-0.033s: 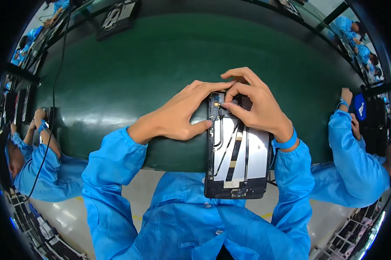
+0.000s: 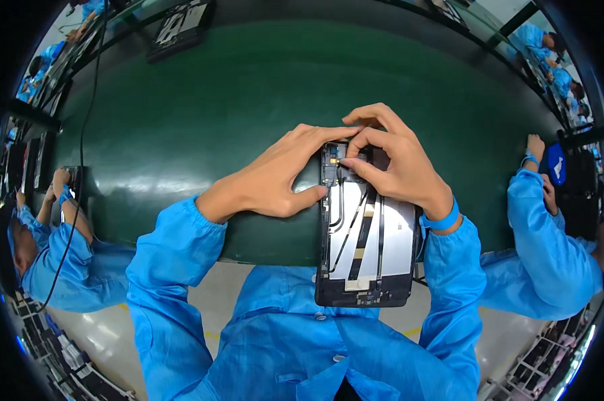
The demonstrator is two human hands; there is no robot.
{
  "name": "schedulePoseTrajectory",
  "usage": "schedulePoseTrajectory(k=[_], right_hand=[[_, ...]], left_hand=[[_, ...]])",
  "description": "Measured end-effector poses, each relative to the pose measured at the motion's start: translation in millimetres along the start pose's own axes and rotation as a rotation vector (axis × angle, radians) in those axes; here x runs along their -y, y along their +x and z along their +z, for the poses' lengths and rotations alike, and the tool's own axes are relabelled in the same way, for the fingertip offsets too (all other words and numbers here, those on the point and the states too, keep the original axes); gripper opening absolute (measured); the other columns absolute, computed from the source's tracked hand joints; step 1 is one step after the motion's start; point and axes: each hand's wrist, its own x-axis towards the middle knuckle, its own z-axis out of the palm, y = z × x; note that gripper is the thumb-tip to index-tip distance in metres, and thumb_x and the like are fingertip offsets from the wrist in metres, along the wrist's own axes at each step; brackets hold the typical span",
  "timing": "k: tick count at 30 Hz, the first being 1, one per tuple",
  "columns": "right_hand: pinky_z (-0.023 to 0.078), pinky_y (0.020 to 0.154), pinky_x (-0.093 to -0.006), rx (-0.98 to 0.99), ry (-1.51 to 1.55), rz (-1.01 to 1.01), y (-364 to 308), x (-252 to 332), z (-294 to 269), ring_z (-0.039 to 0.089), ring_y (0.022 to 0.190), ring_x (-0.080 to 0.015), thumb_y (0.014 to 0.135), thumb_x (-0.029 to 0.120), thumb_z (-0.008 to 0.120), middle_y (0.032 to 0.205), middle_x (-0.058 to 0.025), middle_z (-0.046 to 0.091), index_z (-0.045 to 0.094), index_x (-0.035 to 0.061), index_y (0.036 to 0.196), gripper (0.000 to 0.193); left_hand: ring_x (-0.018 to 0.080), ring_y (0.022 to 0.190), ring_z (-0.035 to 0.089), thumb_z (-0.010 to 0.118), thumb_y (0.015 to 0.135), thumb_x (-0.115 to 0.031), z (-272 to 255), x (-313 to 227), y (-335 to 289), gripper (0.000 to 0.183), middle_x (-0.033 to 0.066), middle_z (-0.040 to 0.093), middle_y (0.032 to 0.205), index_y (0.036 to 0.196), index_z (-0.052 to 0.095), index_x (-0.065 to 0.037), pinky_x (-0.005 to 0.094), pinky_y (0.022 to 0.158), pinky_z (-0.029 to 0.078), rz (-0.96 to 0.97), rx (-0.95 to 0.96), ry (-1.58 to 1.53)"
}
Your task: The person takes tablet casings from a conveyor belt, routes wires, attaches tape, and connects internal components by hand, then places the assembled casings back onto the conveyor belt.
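Observation:
An opened tablet (image 2: 399,230) lies at the near table edge, its lower end reaching out past it toward me. Its inside faces up: a silver plate crossed by dark cables and tan strips, with small circuit parts at both ends. My left hand (image 2: 275,177) holds the tablet's upper left corner, thumb on the left side and fingers along the top edge. Over the upper end, my right hand (image 2: 395,160) pinches thumb and index finger together beside the small gold and blue parts. Whatever sits between those fingertips is too small or hidden to make out. A blue band circles my right wrist.
The green table (image 2: 215,100) spreads out ahead. At its far left lies a stack of dark device parts (image 2: 181,30). A black cable (image 2: 82,134) hangs down the left side. People in blue work at the left and right, near a blue object (image 2: 556,164).

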Motion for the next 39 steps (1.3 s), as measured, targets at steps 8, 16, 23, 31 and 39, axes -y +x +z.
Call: schedulePoseTrajectory(k=[8,16,23,31,39], right_hand=[[0.053,0.094,-0.0407,-0.057,-0.122,-0.065,-3.6,0.4,-2.1,0.061,0.107,-0.0297,0.086,0.014,0.086,0.112,-0.0118,0.062,0.076,0.0028,0.091,0.016],[0.044,0.072,-0.0377,0.015,-0.162,-0.021,-4.0,-5.2,-6.4,0.053,0.082,-0.0219,0.082,0.014,0.091,0.081,-0.0033,0.057,0.077,0.0048,0.085,0.017],[0.041,0.064,-0.0369,0.004,-0.096,0.023,-3.3,-0.4,-8.8,0.052,0.078,-0.0197,0.081,0.016,0.091,0.075,-0.003,0.056,0.077,0.0052,0.078,0.018],[0.04,0.063,-0.0361,0.055,-0.006,0.118,3.7,-2.4,-6.7,0.052,0.073,-0.0191,0.078,0.017,0.092,0.072,-0.0028,0.055,0.077,0.0049,0.078,0.019],[0.04,0.065,-0.0367,0.088,0.035,0.071,3.8,0.1,-11.5,0.052,0.075,-0.0188,0.077,0.012,0.086,0.072,-0.0022,0.059,0.07,0.0059,0.074,0.017]], left_hand=[[0.0428,0.138,0.051,0.079,0.083,-0.005,3.3,2.2,1.9,0.095,0.0202,0.058,0.155,0.171,0.043,-0.014,0.0534,0.123,0.039,0.019,0.006,0.002],[0.0428,0.14,0.05,0.071,0.081,-0.002,2.4,-2.5,1.4,0.103,0.0208,0.057,0.155,0.176,0.037,-0.019,0.052,0.125,0.037,-0.008,0.016,0.004],[0.0406,0.143,0.047,0.072,0.079,-0.004,-7.6,-11.5,3.1,0.107,0.0208,0.053,0.161,0.177,0.031,-0.01,0.0511,0.129,0.032,-0.051,0.095,0.011],[0.0405,0.148,0.046,0.07,0.081,-0.002,-7.4,-11.6,-0.4,0.109,0.0206,0.05,0.165,0.179,0.024,-0.01,0.0542,0.134,0.023,-0.046,0.058,-0.062],[0.0416,0.152,0.042,0.066,0.081,0.001,-2.2,-19.0,1.3,0.103,0.0219,0.048,0.162,0.177,0.032,-0.013,0.0614,0.137,0.011,-0.099,0.08,0.021]])
